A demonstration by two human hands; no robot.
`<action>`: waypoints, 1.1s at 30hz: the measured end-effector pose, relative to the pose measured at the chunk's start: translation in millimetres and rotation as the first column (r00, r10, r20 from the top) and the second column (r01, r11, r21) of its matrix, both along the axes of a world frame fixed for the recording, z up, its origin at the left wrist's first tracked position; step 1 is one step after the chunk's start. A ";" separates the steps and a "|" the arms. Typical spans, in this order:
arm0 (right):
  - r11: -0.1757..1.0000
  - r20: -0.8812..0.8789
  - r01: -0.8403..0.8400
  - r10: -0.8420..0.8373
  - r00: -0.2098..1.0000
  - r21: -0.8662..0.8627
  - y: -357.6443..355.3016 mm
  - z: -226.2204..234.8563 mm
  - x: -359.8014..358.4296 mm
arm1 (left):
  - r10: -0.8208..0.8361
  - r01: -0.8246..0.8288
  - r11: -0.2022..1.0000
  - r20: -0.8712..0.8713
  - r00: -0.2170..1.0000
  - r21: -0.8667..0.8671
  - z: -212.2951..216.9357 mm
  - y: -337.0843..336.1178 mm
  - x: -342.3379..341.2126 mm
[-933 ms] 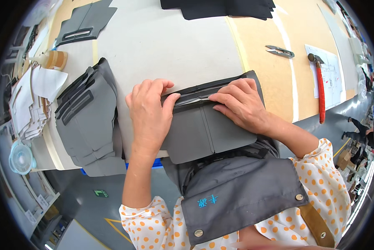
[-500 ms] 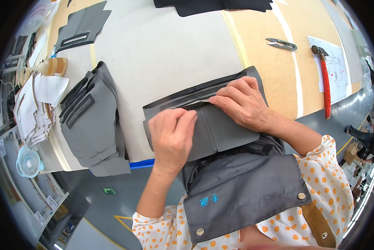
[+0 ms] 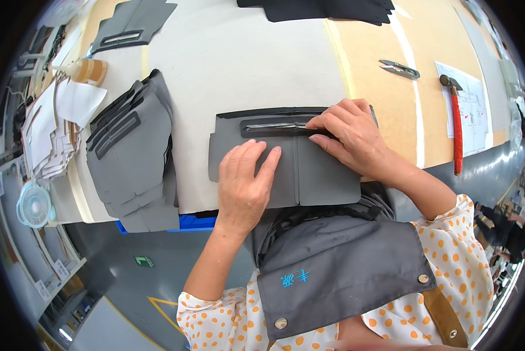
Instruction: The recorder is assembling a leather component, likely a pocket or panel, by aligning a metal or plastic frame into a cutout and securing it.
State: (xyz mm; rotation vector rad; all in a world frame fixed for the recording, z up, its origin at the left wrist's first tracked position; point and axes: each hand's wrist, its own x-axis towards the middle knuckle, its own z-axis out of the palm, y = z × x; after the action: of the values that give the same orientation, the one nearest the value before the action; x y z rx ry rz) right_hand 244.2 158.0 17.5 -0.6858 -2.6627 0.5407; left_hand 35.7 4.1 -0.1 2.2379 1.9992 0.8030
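Observation:
A grey sheet panel (image 3: 262, 175) lies in front of me, with a stitched seam down its middle and a dark upper edge. Near its top runs a long slot framed by a black strip (image 3: 252, 132). My left hand (image 3: 243, 178) rests on the panel just below the slot, fingers extended and holding nothing. At the slot's right end, the thumb and forefinger of my right hand (image 3: 353, 140) close around the strip on the panel. That hand hides the right end of the slot.
Left of the panel lies a stack of similar grey pieces (image 3: 128, 169), near white paper patterns (image 3: 55, 128) and an amber-coloured bottle (image 3: 90, 71). Thread snips (image 3: 400, 69) and a red-handled hammer (image 3: 456, 126) lie at right. Dark pieces (image 3: 321, 9) lie at the far edge.
The panel's slot edge was folded up between both hands; now the panel lies flatter and the slot shows. My left hand has loosened its pinch and spread its fingers onto the panel.

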 end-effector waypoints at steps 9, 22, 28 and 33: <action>0.977 -0.034 -0.070 0.065 0.997 -0.199 4.6 -0.4 -51.4 | 0.021 -0.021 1.000 -0.039 0.999 -0.013 -6.7 -7.6 -2.9; 0.984 -0.120 -0.141 0.128 0.984 -0.108 1.1 -13.3 -69.4 | 0.116 -0.118 0.991 -0.044 0.992 -0.064 -4.0 -10.2 -13.0; 0.978 -0.159 -0.185 0.168 0.973 -0.095 2.1 -21.1 -69.3 | 0.109 -0.113 0.989 -0.047 0.993 -0.098 -2.3 -10.7 -12.9; 0.968 -0.195 -0.243 0.228 0.954 -0.057 0.7 -24.5 -71.6 | 0.099 -0.103 0.989 -0.044 0.994 -0.107 -3.3 -15.5 -20.3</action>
State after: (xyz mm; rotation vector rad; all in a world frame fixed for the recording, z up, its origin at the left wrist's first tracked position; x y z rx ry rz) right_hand 172.6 158.7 -7.0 -0.3188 -2.5696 0.7414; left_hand 15.5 -11.4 -3.4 2.1241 2.1334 0.6447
